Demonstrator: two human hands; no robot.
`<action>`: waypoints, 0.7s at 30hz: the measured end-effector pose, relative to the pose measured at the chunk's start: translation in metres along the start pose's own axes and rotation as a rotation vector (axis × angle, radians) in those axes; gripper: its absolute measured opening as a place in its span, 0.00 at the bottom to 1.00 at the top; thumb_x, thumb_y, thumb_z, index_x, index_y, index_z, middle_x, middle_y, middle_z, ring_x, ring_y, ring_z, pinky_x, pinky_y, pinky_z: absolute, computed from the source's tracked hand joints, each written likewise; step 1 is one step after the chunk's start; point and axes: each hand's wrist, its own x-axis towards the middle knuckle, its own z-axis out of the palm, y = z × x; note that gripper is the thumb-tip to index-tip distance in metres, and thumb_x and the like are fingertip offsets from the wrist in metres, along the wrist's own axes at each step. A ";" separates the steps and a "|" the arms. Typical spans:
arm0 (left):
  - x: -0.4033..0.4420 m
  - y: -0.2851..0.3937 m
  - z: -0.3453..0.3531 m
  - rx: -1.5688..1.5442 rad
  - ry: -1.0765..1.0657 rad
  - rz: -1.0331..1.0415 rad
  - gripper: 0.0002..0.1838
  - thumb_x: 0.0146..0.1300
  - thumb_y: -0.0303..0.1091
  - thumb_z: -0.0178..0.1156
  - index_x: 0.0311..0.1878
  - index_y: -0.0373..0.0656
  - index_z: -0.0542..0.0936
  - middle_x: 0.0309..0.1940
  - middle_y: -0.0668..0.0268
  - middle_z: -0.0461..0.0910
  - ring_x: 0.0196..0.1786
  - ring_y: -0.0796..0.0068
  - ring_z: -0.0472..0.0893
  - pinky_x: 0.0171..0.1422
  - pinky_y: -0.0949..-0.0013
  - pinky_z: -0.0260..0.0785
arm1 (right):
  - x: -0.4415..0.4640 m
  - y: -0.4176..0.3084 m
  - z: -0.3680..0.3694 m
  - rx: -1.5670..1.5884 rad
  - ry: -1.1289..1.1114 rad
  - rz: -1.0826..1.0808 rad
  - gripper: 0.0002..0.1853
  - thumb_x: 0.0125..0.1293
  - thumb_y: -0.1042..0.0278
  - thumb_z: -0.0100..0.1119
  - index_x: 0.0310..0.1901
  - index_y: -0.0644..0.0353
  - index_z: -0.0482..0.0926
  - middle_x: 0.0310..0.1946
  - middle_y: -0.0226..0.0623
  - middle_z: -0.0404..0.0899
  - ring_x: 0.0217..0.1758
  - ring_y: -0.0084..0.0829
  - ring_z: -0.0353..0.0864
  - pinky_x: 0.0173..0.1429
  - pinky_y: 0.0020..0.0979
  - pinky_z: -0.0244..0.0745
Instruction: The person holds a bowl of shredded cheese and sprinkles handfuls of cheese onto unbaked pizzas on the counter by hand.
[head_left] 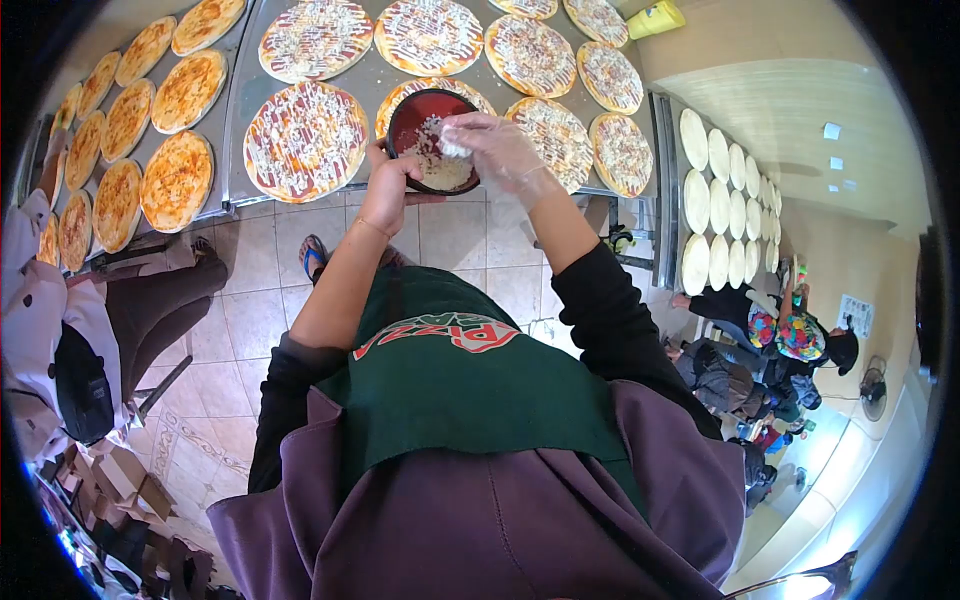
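My left hand (390, 190) is wrapped round the side of a bowl (408, 118), dark outside and red inside, tilted toward me. Shredded white cheese (435, 170) lies in its lower part. My right hand (500, 155), in a clear plastic glove, is over the bowl's right rim with its fingers closed on a clump of white cheese (455, 140). Partly hidden behind the bowl is a pizza (470, 92). Left of the bowl lies a pizza with red sauce and white shreds (305, 140); to the right is another topped pizza (555, 140).
More topped pizzas fill the metal table (240, 165). Sauced bases (178, 182) lie on a left-hand table, where a person (90, 330) stands. Plain bases (697, 200) cover a rack at right. A yellow container (656, 19) stands at the back; several people (740, 370) are far right.
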 end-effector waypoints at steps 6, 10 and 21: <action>-0.016 0.009 -0.017 0.023 0.026 0.063 0.40 0.44 0.25 0.49 0.64 0.45 0.48 0.46 0.57 0.67 0.44 0.57 0.75 0.41 0.46 0.78 | 0.006 -0.027 -0.018 0.364 -0.032 0.040 0.13 0.59 0.77 0.61 0.46 0.66 0.75 0.43 0.39 0.79 0.45 0.33 0.80 0.55 0.31 0.74; -0.037 0.011 -0.053 0.089 -0.019 -0.012 0.39 0.41 0.22 0.48 0.63 0.47 0.52 0.43 0.57 0.69 0.41 0.61 0.76 0.37 0.53 0.79 | 0.021 -0.015 -0.046 0.414 -0.068 0.053 0.16 0.57 0.81 0.61 0.48 0.67 0.72 0.41 0.43 0.78 0.44 0.36 0.80 0.53 0.32 0.75; -0.030 -0.064 -0.093 0.222 -0.063 -0.394 0.44 0.41 0.24 0.52 0.65 0.45 0.46 0.53 0.51 0.62 0.49 0.48 0.72 0.32 0.46 0.80 | 0.054 0.031 -0.064 0.007 -0.039 0.168 0.19 0.53 0.79 0.62 0.48 0.72 0.74 0.31 0.43 0.79 0.35 0.32 0.81 0.42 0.28 0.76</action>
